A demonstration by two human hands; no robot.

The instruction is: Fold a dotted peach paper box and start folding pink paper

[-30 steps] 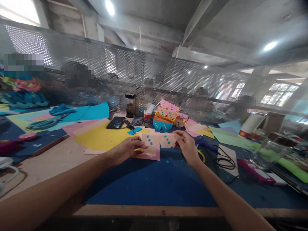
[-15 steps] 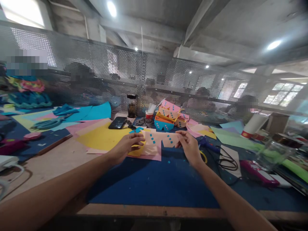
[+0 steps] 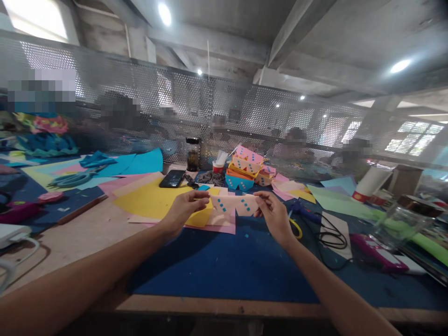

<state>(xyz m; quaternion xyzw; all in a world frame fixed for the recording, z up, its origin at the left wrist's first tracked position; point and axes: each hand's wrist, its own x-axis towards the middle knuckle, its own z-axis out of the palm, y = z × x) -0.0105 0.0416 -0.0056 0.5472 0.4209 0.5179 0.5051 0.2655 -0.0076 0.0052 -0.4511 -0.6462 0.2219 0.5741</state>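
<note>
1. Pale-pink, glasses-shaped thin sheet point(image 3: 232, 200), notched below, bearing slanting rows of small blue squares point(image 3: 221, 205).
2. Faces the viewer, spread level between left fingertips point(image 3: 206, 201) and pinching right fingers point(image 3: 265, 200).

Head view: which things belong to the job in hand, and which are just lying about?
Probably the job:
peach paper piece, its ends at the left hand and right hand
pile of similarly decorated pieces behind it

Seemingly just lying about, untouched:
phone
dark-lidded jar at the back
clear jar on the right
</note>
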